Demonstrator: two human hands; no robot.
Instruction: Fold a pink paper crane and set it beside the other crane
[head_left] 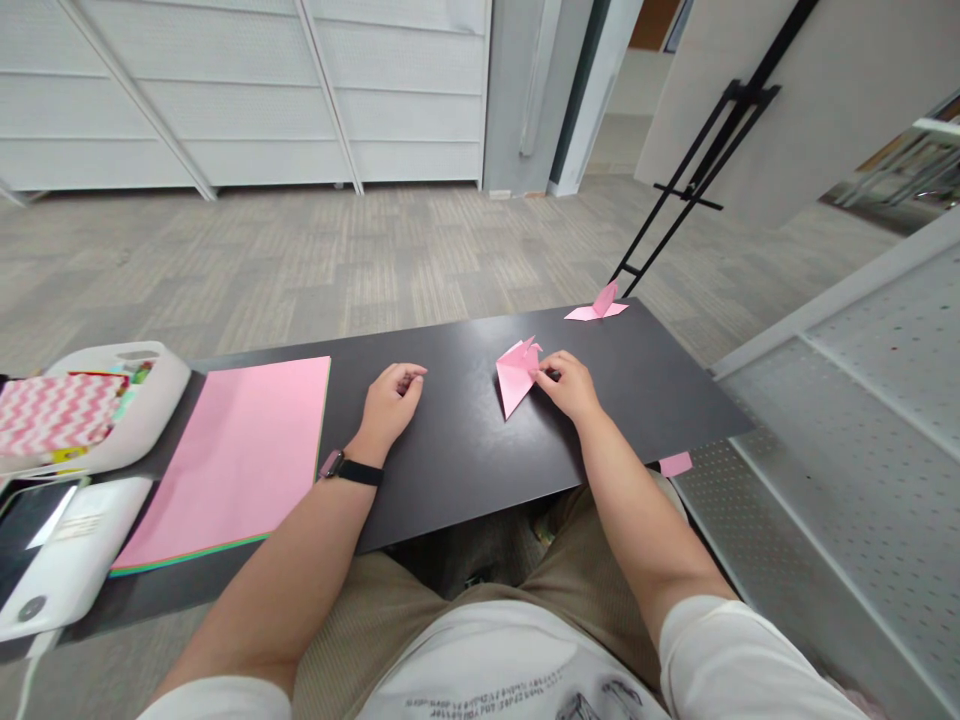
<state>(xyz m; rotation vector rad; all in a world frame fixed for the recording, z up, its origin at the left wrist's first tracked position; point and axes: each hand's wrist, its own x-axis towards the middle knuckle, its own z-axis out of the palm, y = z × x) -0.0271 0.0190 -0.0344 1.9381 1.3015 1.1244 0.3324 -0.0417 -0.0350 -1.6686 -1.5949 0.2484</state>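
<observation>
A folded pink paper crane (516, 376) stands on the dark tabletop, right of the middle. My right hand (568, 384) pinches its right edge between thumb and fingertips. To the left, my left hand (395, 392) rests on the table with loosely curled fingers and nothing in it; a watch (335, 464) with a dark band is on that wrist. A second pink paper crane (600, 303) with spread wings sits at the far right corner, apart from both hands. Left of my left hand lies a stack of coloured paper (247, 450), pink sheet on top.
A white basket (161, 395) with a pink-and-white zigzag item stands at the table's left end. Before it lie a white device with a cable (94, 550) and a phone (30, 530). A pink piece (676, 464) shows by the near right edge. A black easel (690, 190) stands beyond.
</observation>
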